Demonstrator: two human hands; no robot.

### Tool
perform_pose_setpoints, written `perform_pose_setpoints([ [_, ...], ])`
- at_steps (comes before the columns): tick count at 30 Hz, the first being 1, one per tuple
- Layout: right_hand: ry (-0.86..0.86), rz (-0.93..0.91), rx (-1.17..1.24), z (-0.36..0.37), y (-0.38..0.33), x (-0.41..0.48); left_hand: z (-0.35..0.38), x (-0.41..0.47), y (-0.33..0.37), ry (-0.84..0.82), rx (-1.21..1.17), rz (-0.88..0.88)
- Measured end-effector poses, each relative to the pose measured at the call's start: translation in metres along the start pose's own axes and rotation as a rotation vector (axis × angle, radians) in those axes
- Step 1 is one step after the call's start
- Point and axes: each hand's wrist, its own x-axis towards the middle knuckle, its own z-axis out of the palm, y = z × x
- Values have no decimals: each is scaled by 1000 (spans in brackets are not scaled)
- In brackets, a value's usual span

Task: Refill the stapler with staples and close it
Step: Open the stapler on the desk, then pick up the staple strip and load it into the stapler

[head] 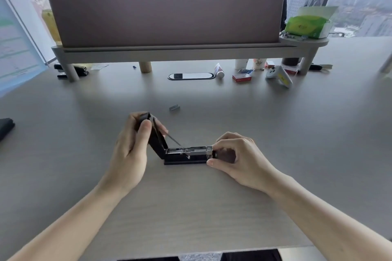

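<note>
Stapler [186, 155]: it sits on the desk [191, 207] right in front of you, open, its base flat and its long axis running left to right across your view.
Lid [156, 135]: swung up and back at the left end, tilted away from the metal channel [188, 150], with a thin spring rod stretched between lid and channel.
Left hand [129, 146]: you have it wrapped around the raised lid near its top, thumb on the near face, fingers closed behind it.
Right hand [237, 157]: you are pinching the front end of the stapler at the right, thumb low against the base, fingertips on top of the channel end; nothing else seems to be in that hand.
Channel contents: you cannot tell from here whether staples already lie in it.
Loose staples [174, 108]: a short strip lies on the desk beyond the stapler, well apart from both hands, a little nearer your right.
Key relation: the hinge is at the left, so closing likely means your left hand swings the lid down to the right over the channel.
Surface: smooth, pale wood-grain desk, bare around the stapler.
Room: a padded divider [165, 15] on a shelf, small clutter beneath it including a red box [241, 77], windows behind.
</note>
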Motion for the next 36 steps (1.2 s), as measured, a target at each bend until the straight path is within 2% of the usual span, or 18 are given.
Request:
perform_pose_setpoints([
  [4,-5,2,-6,0,1,0,-32,1,-3,-15,-24,-60],
  [9,-8,15,-12,0,0,0,-68,4,-9,-125,288,-108],
  [13,-8,16,-8,0,-1,1,-81,6,-1,-292,727,101],
  [18,-4,14,-33,0,-2,0,-60,13,16,-493,965,278],
  [22,-1,24,-25,0,-2,-1,-51,14,10,-521,941,251],
  [36,1,19,-17,0,1,0,-51,3,-10,-435,706,58],
])
